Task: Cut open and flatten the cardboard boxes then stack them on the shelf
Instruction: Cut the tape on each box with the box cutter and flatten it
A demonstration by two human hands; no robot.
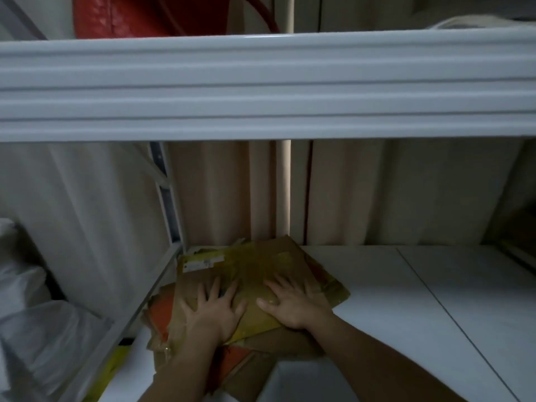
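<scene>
A stack of flattened brown cardboard boxes [249, 268] lies on the white shelf board [406, 285], at its left end near the upright post. The top sheet carries yellowish tape and a white label. Orange patches show on sheets lower in the pile. My left hand [214, 309] lies flat on the top sheet, fingers spread and straight, pressing down. My right hand [293, 303] lies flat beside it on the same sheet, fingers also spread. Both forearms reach in from the bottom of the view.
The white edge of the shelf above [266, 88] crosses the whole view just over my hands. A metal upright [166, 198] stands at the left. Pale curtains hang behind. White bags [37, 329] sit at the left, a red object [130, 15] on top.
</scene>
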